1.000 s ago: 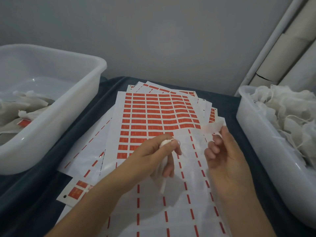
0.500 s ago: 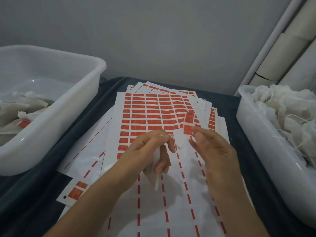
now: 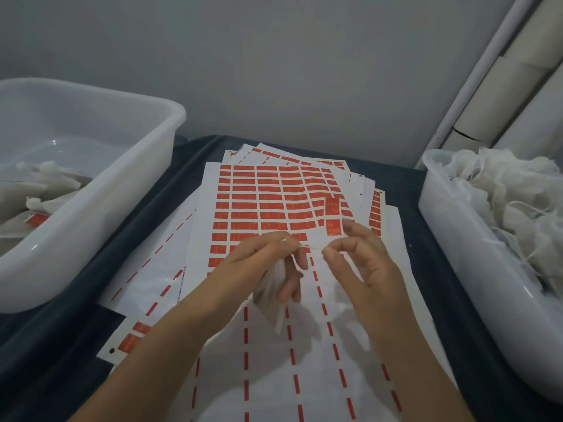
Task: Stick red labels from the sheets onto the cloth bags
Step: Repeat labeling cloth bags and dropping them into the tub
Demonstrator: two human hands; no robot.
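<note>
Over the dark table (image 3: 189, 166) spread with label sheets (image 3: 268, 193), the right hand (image 3: 362, 263) has now lifted a red label (image 3: 332, 217) and also pinches the string (image 3: 310, 247) of the cloth bag (image 3: 271, 287) gripped by the left hand (image 3: 262, 260), ready for sticking.

Label (image 3: 332, 217) print too small; cloth bag (image 3: 272, 284) mostly hidden behind left hand (image 3: 262, 263).

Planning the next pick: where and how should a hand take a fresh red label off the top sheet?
Probably at a corner of a label in the lowest full row of the top sheet, coming from the near side. That row borders the bare, already-peeled backing, so its lower edge looks exposed and easy to lift. The labels lie flat, so pinch thumb against fingertip and peel upward, away from the hands.
</note>
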